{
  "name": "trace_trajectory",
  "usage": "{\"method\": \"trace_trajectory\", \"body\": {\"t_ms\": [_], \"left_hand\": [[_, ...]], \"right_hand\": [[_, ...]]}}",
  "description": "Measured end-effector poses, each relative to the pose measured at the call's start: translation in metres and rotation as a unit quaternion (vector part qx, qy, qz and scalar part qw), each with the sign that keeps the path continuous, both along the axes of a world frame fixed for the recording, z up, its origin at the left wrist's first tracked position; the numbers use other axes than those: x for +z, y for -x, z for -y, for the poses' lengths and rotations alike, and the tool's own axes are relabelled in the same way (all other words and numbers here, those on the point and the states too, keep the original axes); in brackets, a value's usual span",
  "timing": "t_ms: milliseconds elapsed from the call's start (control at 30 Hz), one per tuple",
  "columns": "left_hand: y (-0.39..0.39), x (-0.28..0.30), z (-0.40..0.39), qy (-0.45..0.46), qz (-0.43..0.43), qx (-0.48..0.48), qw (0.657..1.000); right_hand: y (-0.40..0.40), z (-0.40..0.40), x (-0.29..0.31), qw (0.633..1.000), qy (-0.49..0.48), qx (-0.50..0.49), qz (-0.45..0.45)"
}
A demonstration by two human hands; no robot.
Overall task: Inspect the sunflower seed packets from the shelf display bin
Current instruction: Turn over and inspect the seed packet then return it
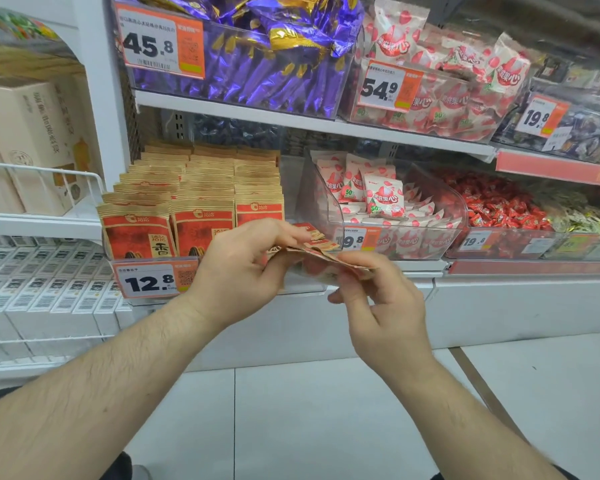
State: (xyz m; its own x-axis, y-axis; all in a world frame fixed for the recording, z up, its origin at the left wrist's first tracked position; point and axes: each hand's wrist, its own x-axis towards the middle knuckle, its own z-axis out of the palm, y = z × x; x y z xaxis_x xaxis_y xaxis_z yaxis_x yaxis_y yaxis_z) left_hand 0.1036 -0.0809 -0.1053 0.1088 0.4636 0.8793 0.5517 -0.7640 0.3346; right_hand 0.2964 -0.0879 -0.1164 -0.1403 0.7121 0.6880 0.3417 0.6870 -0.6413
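At far left, cream cardboard boxes (32,140) stand behind a white wire rail (49,171); below them lie rows of white cartons (39,289) printed with barcodes. Right of these, the clear plastic bin (153,263) holds three rows of flat, rectangular kraft-paper seed packets (194,188) with red fronts, standing upright and packed front to back. A glossy price tag (149,280) reading 12.8 is fixed to the bin front. The left hand (243,265) is in front of the bin, fingers curled, pinching the left edge of a held packet (317,252). This packet lies nearly flat, seen edge-on, just in front of the bin's right end. The right hand (381,306) pinches its right edge between thumb and fingers. Further right, a curved clear bin (326,202) contains white pouches (381,199) with strawberry print. Above, crinkled purple foil bags (257,46) fill the upper bin. The floor is pale tile (309,427).
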Motion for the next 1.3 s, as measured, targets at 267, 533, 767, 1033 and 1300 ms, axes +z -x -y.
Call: {"method": "trace_trajectory", "body": {"t_ms": [267, 533, 767, 1033, 1300], "left_hand": [[0.041, 0.018, -0.006, -0.025, 0.023, 0.138, 0.99], [0.061, 0.007, -0.016, 0.103, -0.075, 0.283, 0.951], [0.054, -0.005, -0.018, 0.273, -0.224, 0.401, 0.845], [0.052, -0.008, -0.021, 0.285, -0.24, 0.421, 0.827], [0.05, -0.009, -0.026, 0.285, -0.238, 0.42, 0.828]], "right_hand": [[0.02, -0.03, 0.053, 0.975, 0.145, -0.018, -0.167], [0.051, -0.073, 0.074, 0.979, 0.19, 0.008, -0.067], [0.068, -0.11, 0.055, 0.962, 0.256, 0.026, 0.093], [0.071, -0.131, 0.06, 0.924, 0.294, 0.076, 0.232], [0.085, -0.142, 0.073, 0.895, 0.255, 0.085, 0.355]]}}
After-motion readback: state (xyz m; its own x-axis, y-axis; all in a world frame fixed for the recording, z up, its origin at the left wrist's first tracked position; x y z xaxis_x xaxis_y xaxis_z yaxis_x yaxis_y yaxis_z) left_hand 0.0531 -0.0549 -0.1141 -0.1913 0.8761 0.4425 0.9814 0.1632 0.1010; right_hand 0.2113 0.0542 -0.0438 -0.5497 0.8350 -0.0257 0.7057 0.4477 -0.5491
